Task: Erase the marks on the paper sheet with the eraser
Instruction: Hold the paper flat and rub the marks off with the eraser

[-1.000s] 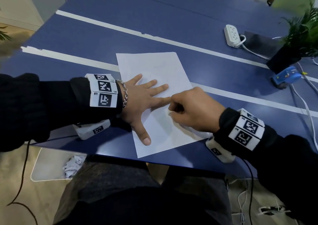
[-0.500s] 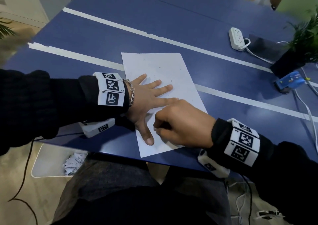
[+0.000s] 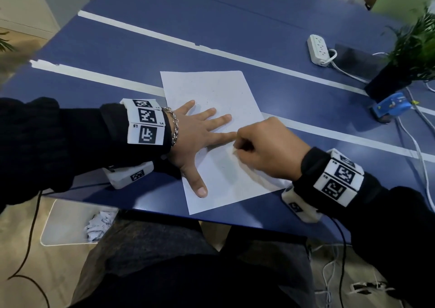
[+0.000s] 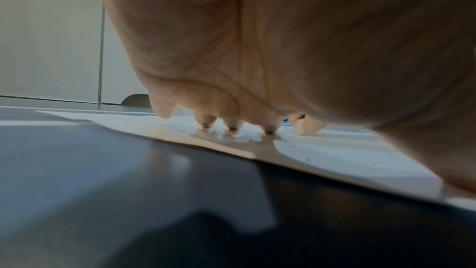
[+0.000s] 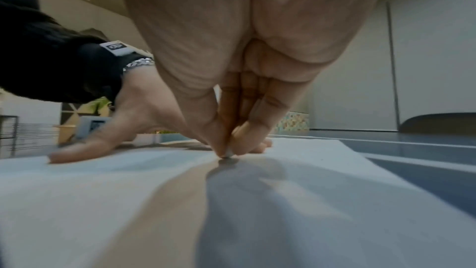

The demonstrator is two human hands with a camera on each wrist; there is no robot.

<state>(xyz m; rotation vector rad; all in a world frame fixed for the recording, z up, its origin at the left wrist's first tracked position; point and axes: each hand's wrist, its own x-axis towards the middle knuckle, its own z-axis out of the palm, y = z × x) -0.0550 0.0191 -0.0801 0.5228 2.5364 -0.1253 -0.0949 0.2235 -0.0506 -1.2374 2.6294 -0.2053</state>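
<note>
A white paper sheet (image 3: pixel 219 91) lies on the blue table (image 3: pixel 211 29), with faint pencil marks scattered over it. My left hand (image 3: pixel 200 131) lies flat on the sheet, fingers spread and straight, pressing it down. My right hand (image 3: pixel 237 147) pinches a small white eraser (image 5: pixel 228 153) between thumb and fingertips, its tip on the paper just beside my left index finger. In the left wrist view the eraser (image 4: pixel 298 128) shows pale beyond my left fingertips (image 4: pixel 233 127). From the head view the eraser is hidden under my right hand.
A white power strip (image 3: pixel 319 48), a potted plant (image 3: pixel 409 55) and a blue tape dispenser (image 3: pixel 390 106) with cables sit at the table's right. White tape lines (image 3: pixel 211 51) cross the table. A bin with crumpled paper (image 3: pixel 98 223) stands on the floor at left.
My right hand slid towards me and left along the sheet, then back away and right to the tip of my left index finger. The left hand has stayed flat on the paper.
</note>
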